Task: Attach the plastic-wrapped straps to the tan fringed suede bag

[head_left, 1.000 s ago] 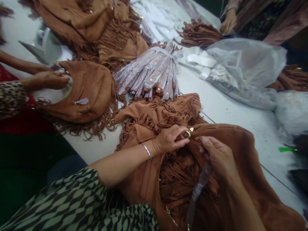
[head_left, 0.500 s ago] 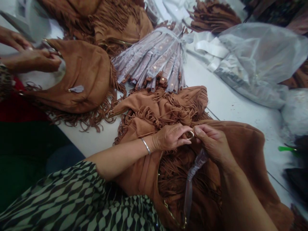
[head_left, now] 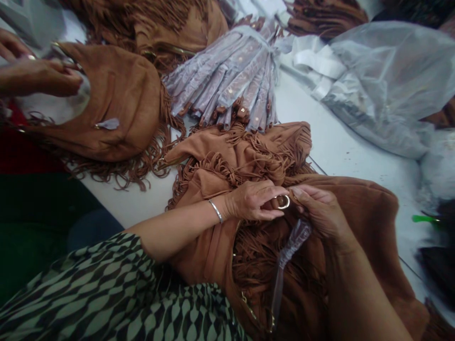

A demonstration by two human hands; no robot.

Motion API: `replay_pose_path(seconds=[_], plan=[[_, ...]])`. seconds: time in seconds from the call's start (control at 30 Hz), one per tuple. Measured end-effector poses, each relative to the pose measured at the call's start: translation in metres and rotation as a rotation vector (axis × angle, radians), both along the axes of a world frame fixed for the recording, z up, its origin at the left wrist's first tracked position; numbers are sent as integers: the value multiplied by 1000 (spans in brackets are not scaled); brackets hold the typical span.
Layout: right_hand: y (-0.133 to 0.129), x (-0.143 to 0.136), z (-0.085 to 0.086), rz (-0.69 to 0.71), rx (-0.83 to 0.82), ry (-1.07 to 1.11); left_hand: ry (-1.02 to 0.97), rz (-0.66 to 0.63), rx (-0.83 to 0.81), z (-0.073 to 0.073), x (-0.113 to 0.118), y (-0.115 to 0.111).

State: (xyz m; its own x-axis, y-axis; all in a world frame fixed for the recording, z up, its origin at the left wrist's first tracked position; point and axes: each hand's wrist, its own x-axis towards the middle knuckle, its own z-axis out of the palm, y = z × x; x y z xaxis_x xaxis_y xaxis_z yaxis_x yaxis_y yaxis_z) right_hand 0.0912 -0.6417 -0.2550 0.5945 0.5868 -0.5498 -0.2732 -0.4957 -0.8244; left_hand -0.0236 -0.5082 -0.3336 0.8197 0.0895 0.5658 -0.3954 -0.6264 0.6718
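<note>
My left hand (head_left: 254,200), with a silver bracelet at the wrist, grips a metal ring (head_left: 283,202) between thumb and fingers. Just to its right, my right hand (head_left: 322,208) pinches the end of a brown strap beside the ring. A plastic-wrapped part of the strap (head_left: 289,251) hangs below my right hand. Under both hands lies a brown fringed bag (head_left: 220,246) with a gold zipper along its opening.
Wrapped straps (head_left: 227,76) lie bundled behind. At left, another person's hands (head_left: 42,76) hold the edge of a fringed bag (head_left: 124,104). A clear plastic bag (head_left: 394,85) is at the back right; a green-handled item (head_left: 424,218) lies at the right.
The ring shows more fully between my hands, turned more toward the camera. My right hand has shifted slightly right. The view has moved a little, so the background sits higher.
</note>
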Motion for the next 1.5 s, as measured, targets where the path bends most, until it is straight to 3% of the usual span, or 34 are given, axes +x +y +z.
replay_pose_path(seconds=[0.43,0.87,1.1,1.5], plan=[[0,-2,-3,-30,18,31,58,-126,-170,1,1,3],[3,-1,-8,-86,50,223,92,-127,-158,-1,2,4],[1,0,-8,-66,40,174,3,-115,-180,1,2,4],[5,1,-11,-34,43,88,46,-132,-191,-5,4,5]])
